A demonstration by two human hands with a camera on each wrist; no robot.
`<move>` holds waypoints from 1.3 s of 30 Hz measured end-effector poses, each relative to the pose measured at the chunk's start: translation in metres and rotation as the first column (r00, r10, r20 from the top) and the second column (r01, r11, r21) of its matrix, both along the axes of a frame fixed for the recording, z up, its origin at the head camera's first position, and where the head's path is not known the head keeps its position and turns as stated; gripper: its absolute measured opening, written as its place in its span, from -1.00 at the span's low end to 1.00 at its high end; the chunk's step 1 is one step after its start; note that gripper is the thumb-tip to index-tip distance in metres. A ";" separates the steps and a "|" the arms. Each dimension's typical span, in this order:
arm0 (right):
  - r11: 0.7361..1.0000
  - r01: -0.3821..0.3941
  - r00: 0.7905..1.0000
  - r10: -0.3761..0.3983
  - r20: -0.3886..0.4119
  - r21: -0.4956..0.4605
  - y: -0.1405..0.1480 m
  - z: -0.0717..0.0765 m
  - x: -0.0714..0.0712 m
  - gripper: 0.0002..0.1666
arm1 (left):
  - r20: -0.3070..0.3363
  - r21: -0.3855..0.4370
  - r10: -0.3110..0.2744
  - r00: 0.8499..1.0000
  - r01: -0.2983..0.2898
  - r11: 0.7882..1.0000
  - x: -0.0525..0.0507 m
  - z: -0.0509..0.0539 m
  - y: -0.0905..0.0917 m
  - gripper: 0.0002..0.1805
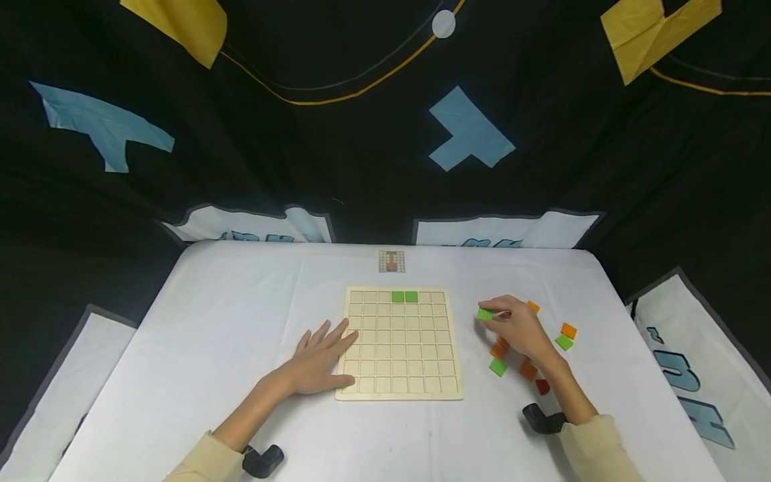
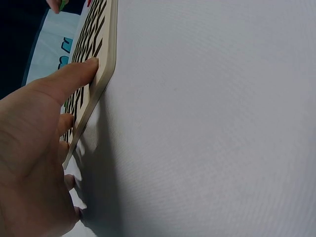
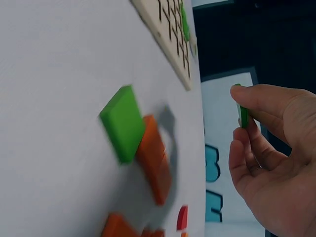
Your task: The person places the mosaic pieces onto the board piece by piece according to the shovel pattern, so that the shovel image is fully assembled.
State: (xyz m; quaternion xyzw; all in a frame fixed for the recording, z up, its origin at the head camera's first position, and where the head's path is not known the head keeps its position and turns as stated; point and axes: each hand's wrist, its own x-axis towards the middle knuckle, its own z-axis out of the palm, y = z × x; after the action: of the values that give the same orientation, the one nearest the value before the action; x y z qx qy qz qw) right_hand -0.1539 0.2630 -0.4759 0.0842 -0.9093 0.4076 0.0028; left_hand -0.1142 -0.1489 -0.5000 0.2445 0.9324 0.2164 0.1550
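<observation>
A light wooden board [image 1: 399, 391] with a grid of square recesses lies flat on the table. In its far row two green square tiles [image 1: 405, 296] sit side by side. My left hand [image 1: 316, 361] rests on the board's left edge, fingers spread and thumb [image 2: 74, 79] on its near-left part. To the right of the board, my right hand [image 1: 517, 327] pinches another green tile [image 3: 242, 111] between thumb and fingertips, held above the table. Below that hand lie a green tile [image 1: 498, 367] and several orange tiles [image 1: 529, 370], with a red tile [image 1: 543, 387] closer to me.
Farther right, an orange tile [image 1: 569, 330] and a green tile [image 1: 563, 342] lie together. A small printed card [image 1: 391, 262] with a grid picture is behind the board. The white-covered table [image 1: 181, 348] meets a dark curtain [image 1: 361, 181] at the back.
</observation>
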 end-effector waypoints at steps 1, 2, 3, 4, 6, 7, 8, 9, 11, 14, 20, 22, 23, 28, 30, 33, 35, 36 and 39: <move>1.000 -0.006 1.000 0.006 -0.006 0.002 -0.003 0.001 -0.002 -0.60 | 0.000 0.000 0.000 1.000 0.000 1.000 0.000 0.000 0.000 -0.07; 1.000 -0.013 1.000 0.013 -0.013 -0.001 -0.006 0.002 -0.003 -0.60 | 0.001 -0.001 0.000 1.000 0.000 1.000 0.001 0.001 0.000 -0.06; 1.000 -0.018 1.000 0.018 -0.018 -0.004 -0.010 0.003 -0.005 -0.60 | 0.001 -0.002 0.000 1.000 0.000 1.000 0.001 0.001 0.001 -0.06; 1.000 -0.021 1.000 0.020 -0.022 -0.006 -0.013 0.004 -0.007 -0.60 | 0.001 -0.006 0.001 1.000 -0.001 1.000 0.001 0.001 0.001 -0.06; 1.000 -0.027 0.999 0.027 -0.025 -0.007 -0.019 0.007 -0.011 -0.60 | -0.001 -0.005 -0.001 1.000 0.001 1.000 0.001 0.001 0.001 -0.06; 1.000 -0.027 0.999 0.027 -0.022 -0.006 -0.022 0.008 -0.013 -0.60 | -0.001 -0.003 -0.001 1.000 0.001 1.000 0.001 0.001 0.000 -0.06; 0.999 -0.030 0.999 0.030 -0.022 -0.008 -0.025 0.008 -0.015 -0.60 | -0.002 -0.003 -0.001 1.000 0.001 1.000 0.000 0.001 0.000 -0.06; 0.999 -0.033 0.999 0.033 -0.023 -0.012 -0.028 0.009 -0.018 -0.60 | -0.003 -0.003 -0.003 1.000 0.003 1.000 0.000 0.001 0.000 -0.06; 0.999 -0.043 0.999 0.042 -0.020 -0.019 -0.034 0.010 -0.022 -0.60 | -0.004 -0.001 -0.005 1.000 0.005 1.000 0.000 0.001 0.000 -0.06; 0.998 -0.057 0.998 0.057 -0.023 -0.025 -0.045 0.011 -0.028 -0.60 | -0.004 -0.004 -0.008 1.000 0.008 1.000 0.000 0.002 0.000 -0.07; 0.997 -0.076 0.997 0.075 -0.029 -0.033 -0.062 0.011 -0.039 -0.62 | -0.001 -0.001 -0.017 1.000 0.017 1.000 0.000 0.002 0.000 -0.07; 0.996 -0.084 0.996 0.083 -0.029 -0.039 -0.067 0.011 -0.042 -0.61 | -0.001 -0.005 -0.019 1.000 0.019 1.000 0.000 0.002 0.000 -0.07; 0.995 -0.087 0.996 0.086 -0.028 -0.040 -0.070 0.011 -0.043 -0.61 | -0.001 -0.007 -0.020 1.000 0.020 1.000 0.000 0.002 0.000 -0.07; 0.990 -0.119 0.993 0.117 -0.029 -0.072 -0.081 0.011 -0.051 -0.60 | -0.002 -0.003 -0.015 1.000 0.015 1.000 0.000 0.003 0.000 -0.07; 0.987 -0.136 0.991 0.133 -0.033 -0.087 -0.086 0.010 -0.054 -0.60 | -0.003 -0.004 -0.014 1.000 0.014 1.000 0.000 0.003 0.000 -0.07; 0.983 -0.159 0.987 0.156 -0.040 -0.092 -0.094 0.009 -0.058 -0.60 | -0.002 -0.003 -0.015 1.000 0.015 1.000 0.000 0.003 0.000 -0.07; 0.980 -0.176 0.984 0.173 -0.043 -0.091 -0.099 0.009 -0.060 -0.60 | -0.001 -0.003 -0.016 1.000 0.016 1.000 0.000 0.003 0.000 -0.07; 0.980 -0.181 0.983 0.178 -0.041 -0.089 -0.102 0.009 -0.061 -0.60 | -0.001 -0.002 -0.015 1.000 0.015 1.000 0.000 0.004 0.000 -0.07; 0.977 -0.198 0.980 0.196 -0.033 -0.083 -0.111 0.009 -0.064 -0.61 | 0.000 -0.003 -0.015 1.000 0.015 1.000 0.000 0.004 0.000 -0.08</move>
State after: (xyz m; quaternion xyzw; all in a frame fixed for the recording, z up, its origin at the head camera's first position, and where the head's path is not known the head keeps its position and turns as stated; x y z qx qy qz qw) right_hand -0.2176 0.1516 -0.4664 0.1788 -0.8780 0.4435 -0.0229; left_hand -0.1140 -0.1491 -0.4958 0.2514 0.9308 0.2138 0.1570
